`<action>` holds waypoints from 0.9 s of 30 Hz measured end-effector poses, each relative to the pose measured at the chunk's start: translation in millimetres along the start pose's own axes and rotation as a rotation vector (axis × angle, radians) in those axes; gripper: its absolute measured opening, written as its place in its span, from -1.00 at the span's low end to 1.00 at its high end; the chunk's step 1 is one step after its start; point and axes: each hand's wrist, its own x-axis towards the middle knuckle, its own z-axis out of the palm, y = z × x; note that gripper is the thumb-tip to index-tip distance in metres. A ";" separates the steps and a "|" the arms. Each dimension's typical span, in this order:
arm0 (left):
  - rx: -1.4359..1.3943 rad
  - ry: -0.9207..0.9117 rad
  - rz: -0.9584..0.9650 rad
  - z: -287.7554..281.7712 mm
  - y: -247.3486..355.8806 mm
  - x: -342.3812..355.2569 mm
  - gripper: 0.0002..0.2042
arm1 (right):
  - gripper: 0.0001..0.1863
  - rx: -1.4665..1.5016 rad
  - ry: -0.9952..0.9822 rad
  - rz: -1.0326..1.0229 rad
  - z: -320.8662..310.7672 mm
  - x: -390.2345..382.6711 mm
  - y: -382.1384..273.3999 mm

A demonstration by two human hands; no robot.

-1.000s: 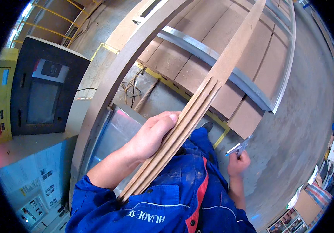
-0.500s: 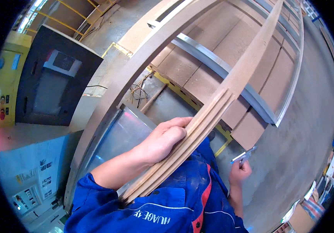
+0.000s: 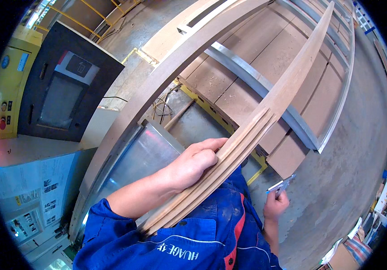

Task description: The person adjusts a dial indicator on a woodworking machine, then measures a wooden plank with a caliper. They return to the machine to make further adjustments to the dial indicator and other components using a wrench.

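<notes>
A long, pale wooden board [image 3: 288, 85] runs from beside my body up to the far right, with several grooves along its near end. My left hand [image 3: 193, 164] is closed round the edge of this grooved part, thumb and fingers bent over it; some fingertips are hidden behind the wood. My right hand [image 3: 276, 204], lower right and apart from the board, is closed on a small silver hand tool [image 3: 281, 184] with a bit of blue on it. Its exact kind is too small to tell.
A metal frame with crossbars [image 3: 243, 69] carries the board above brown panels [image 3: 288, 157]. At left, a curved wooden rail [image 3: 135, 96] borders a metal plate [image 3: 150, 146]. Beyond it stand a black panel [image 3: 65, 81] and a yellow control box [image 3: 11, 90] with a lit red light. Cables [image 3: 162, 108] lie on the floor.
The view has shifted slightly, so the surroundings sit a little differently. My left hand keeps its grip on the board. My right hand still holds the tool, turned slightly.
</notes>
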 end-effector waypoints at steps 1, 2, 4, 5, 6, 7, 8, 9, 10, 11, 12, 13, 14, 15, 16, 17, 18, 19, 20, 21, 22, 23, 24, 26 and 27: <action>-0.006 0.000 0.003 -1.0 -2.0 0.5 -0.30 | -0.68 0.004 -0.003 -0.002 -0.1 0.1 -2.5; -0.011 0.001 0.007 -1.8 -3.5 0.8 -0.30 | -0.67 0.009 -0.006 -0.022 -0.2 0.6 -3.3; -0.037 -0.005 0.007 -2.4 -4.5 1.9 -0.29 | -0.66 0.019 -0.011 -0.062 0.0 1.1 -4.4; -0.050 -0.007 0.007 -2.6 -4.8 2.1 -0.29 | -0.66 0.029 -0.014 -0.030 0.6 0.6 -5.9; -0.002 0.019 -0.020 -0.8 -0.4 0.3 -0.30 | -0.66 0.039 -0.014 0.002 1.1 0.7 -8.0; 0.046 0.046 -0.047 1.7 7.1 -4.7 -0.30 | -0.66 0.049 -0.014 0.034 1.1 1.1 -9.0; 0.081 0.039 -0.013 2.0 8.0 -8.6 -0.31 | -0.66 -0.029 0.009 -0.028 1.4 -0.4 4.2; 0.112 0.037 0.026 1.8 9.2 -13.7 -0.32 | -0.67 -0.109 0.028 -0.094 0.5 -2.9 26.8; 0.132 0.000 0.122 0.6 3.5 -18.6 -0.34 | -0.67 -0.122 0.028 -0.098 0.0 -3.6 28.6; 0.152 -0.037 0.218 -1.2 -1.4 -21.5 -0.35 | -0.67 -0.134 0.030 -0.104 0.2 -3.3 30.6; 0.134 -0.051 0.238 -3.7 -6.4 -22.1 -0.37 | -0.67 -0.081 0.012 -0.050 0.4 -2.0 12.6; 0.181 -0.052 0.253 -5.2 -7.1 -22.3 -0.39 | -0.68 -0.027 -0.006 0.002 0.6 -0.8 2.3; 0.227 -0.052 0.268 -6.6 -7.2 -22.2 -0.41 | -0.68 -0.010 -0.005 -0.002 1.3 -1.2 3.4; 0.274 -0.055 0.284 -7.8 -5.9 -21.7 -0.42 | -0.68 0.006 -0.001 -0.007 1.8 -1.8 5.0; 0.287 -0.062 0.284 -9.1 -3.9 -21.5 -0.44 | -0.68 0.023 0.003 -0.011 2.2 -2.2 6.2; 0.300 -0.069 0.284 -10.2 -1.4 -21.3 -0.46 | -0.68 -0.010 0.009 -0.035 2.1 -2.6 6.6; 0.310 -0.074 0.284 -11.0 -0.9 -21.4 -0.47 | -0.67 -0.043 0.012 -0.061 2.1 -2.8 7.2; 0.309 -0.071 0.305 -10.7 -1.4 -21.4 -0.48 | -0.67 -0.076 0.014 -0.085 1.7 -2.7 7.3; 0.308 -0.068 0.326 -10.0 -2.5 -21.5 -0.50 | -0.67 -0.085 0.012 -0.085 1.0 -2.0 5.8; 0.308 -0.067 0.344 -9.8 -3.6 -21.9 -0.51 | -0.66 -0.093 0.010 -0.081 0.7 -1.6 3.3; 0.304 -0.058 0.334 -10.7 -6.1 -23.1 -0.51 | -0.66 -0.101 0.008 -0.078 0.4 -1.3 2.1; 0.300 -0.049 0.324 -12.4 -9.8 -25.0 -0.52 | -0.65 -0.087 0.021 -0.077 1.1 -1.4 3.7; 0.296 -0.042 0.313 -13.0 -11.9 -26.3 -0.53 | -0.65 -0.073 0.035 -0.074 2.6 -2.2 6.2; 0.289 -0.016 0.355 -11.0 -12.0 -27.3 -0.54 | -0.64 -0.061 0.050 -0.069 2.9 -3.4 7.5; 0.286 0.002 0.377 -9.9 -12.6 -28.1 -0.54 | -0.64 -0.059 0.049 -0.069 3.4 -3.3 7.7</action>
